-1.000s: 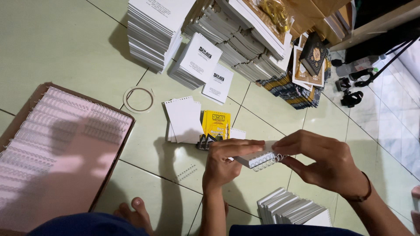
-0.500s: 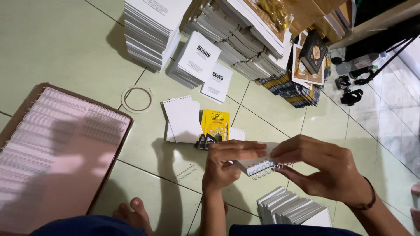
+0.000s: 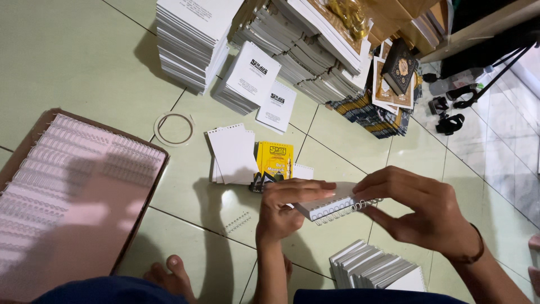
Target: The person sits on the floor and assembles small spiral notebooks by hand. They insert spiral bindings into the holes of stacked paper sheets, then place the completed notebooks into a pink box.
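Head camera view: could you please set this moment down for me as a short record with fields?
Setting: green tiled floor
Left hand: grips the small white wire-bound booklet from the left
Right hand: fingers at the booklet's silver wire coil
Below the hands: row of white bound booklets
Left side: flat brown cardboard box of white wire coils
Centre of the floor: yellow printed cover, loose white punched sheets
Top: tall stacks of white printed booklets

Even indoor light w/ soft shadows under the hands and stacks. Box of wire coils washed out pinkish (overexposed) — edges slightly stretched, hands a bit soft.
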